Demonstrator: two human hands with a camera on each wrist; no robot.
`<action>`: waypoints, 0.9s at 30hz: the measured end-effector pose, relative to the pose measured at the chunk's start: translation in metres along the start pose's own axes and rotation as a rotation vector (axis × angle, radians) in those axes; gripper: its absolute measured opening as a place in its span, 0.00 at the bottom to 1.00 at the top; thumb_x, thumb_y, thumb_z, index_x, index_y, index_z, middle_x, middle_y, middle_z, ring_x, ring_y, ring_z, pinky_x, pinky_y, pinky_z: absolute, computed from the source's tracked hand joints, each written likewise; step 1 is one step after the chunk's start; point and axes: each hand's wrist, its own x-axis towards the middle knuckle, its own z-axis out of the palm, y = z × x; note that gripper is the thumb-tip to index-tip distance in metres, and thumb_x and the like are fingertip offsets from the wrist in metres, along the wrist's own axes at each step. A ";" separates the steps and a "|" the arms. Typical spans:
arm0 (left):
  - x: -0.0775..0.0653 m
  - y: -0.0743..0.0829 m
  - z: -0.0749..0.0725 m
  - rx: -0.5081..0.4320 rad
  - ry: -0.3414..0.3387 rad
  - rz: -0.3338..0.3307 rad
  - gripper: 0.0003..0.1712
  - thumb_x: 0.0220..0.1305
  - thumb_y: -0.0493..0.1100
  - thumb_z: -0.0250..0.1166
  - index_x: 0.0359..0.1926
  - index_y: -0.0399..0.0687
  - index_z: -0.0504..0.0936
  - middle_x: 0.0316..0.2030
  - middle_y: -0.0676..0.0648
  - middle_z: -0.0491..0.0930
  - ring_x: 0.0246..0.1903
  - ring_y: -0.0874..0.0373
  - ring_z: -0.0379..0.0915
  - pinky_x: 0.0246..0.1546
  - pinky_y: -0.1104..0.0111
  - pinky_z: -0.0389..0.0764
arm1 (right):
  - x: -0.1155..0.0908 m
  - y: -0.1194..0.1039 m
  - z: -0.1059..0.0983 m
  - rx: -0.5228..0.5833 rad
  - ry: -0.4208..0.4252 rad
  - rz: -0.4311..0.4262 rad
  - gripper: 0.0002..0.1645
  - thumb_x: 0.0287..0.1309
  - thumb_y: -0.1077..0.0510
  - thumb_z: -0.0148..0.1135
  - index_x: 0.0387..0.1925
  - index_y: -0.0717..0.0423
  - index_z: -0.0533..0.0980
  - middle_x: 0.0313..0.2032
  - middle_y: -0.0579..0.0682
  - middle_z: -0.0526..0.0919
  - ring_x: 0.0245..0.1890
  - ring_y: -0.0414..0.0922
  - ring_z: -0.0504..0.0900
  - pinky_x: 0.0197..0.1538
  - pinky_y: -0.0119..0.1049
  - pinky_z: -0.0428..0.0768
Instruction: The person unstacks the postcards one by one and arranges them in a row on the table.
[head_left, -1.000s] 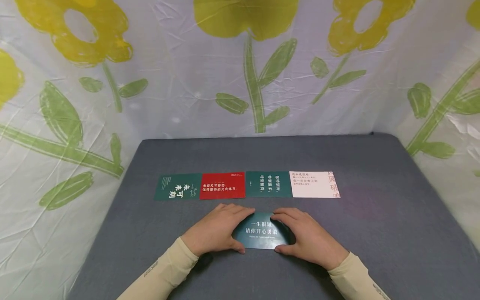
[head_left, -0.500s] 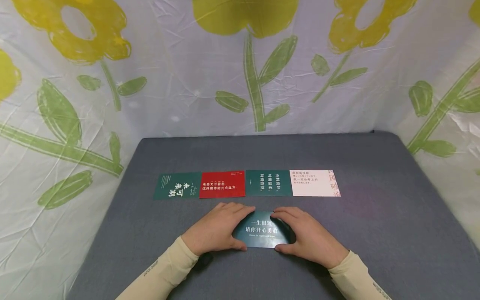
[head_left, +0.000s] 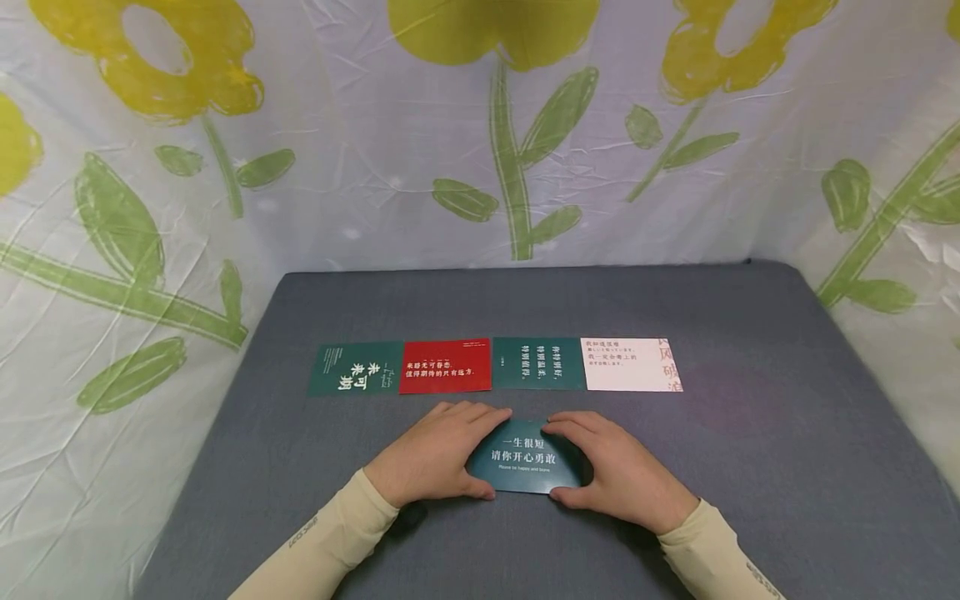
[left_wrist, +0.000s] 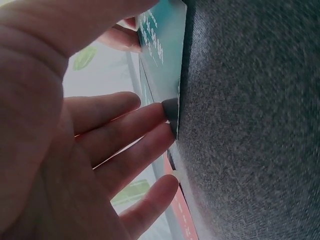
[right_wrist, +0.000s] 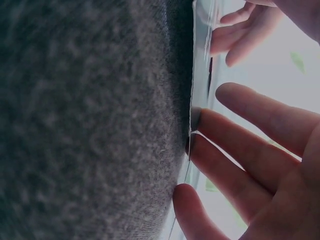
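Note:
A teal card point(head_left: 523, 457) with white Chinese writing is near the middle of the table, in front of a row of cards. Its left side is held by my left hand point(head_left: 442, 454), thumb at the near corner and fingers at the far one. My right hand point(head_left: 618, 475) holds the right side in the same way. In the left wrist view, fingertips of the left hand point(left_wrist: 115, 135) meet the card's edge point(left_wrist: 167, 65), close over the grey cloth. The right wrist view has the card point(right_wrist: 200, 75) nearly edge-on, with the right hand's fingers point(right_wrist: 240, 135) against it.
Beyond the hands, a row of cards lies side by side: a green card point(head_left: 356, 368), a red card point(head_left: 446, 367), another green card point(head_left: 538, 363) and a pale pink card point(head_left: 632, 364). The grey table point(head_left: 780, 467) is bordered by a flower-printed curtain point(head_left: 337, 150).

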 end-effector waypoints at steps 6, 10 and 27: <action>0.000 0.002 -0.001 0.006 -0.001 -0.007 0.58 0.51 0.64 0.84 0.80 0.55 0.71 0.72 0.53 0.78 0.70 0.54 0.74 0.75 0.53 0.73 | 0.000 0.000 -0.001 0.001 -0.009 0.013 0.47 0.48 0.40 0.87 0.69 0.45 0.79 0.67 0.42 0.81 0.66 0.43 0.81 0.70 0.48 0.82; 0.000 0.002 -0.002 0.002 -0.004 -0.010 0.58 0.51 0.64 0.84 0.80 0.55 0.71 0.72 0.53 0.78 0.70 0.54 0.74 0.75 0.52 0.73 | -0.001 -0.001 -0.002 0.014 -0.013 0.030 0.47 0.48 0.41 0.87 0.69 0.45 0.79 0.68 0.42 0.80 0.67 0.42 0.80 0.70 0.48 0.82; 0.001 0.002 -0.002 -0.026 0.010 0.000 0.58 0.52 0.63 0.84 0.80 0.54 0.71 0.71 0.52 0.78 0.69 0.54 0.75 0.76 0.53 0.74 | -0.002 -0.001 -0.002 0.029 -0.010 0.039 0.46 0.48 0.41 0.86 0.69 0.46 0.79 0.68 0.43 0.80 0.67 0.42 0.79 0.70 0.47 0.82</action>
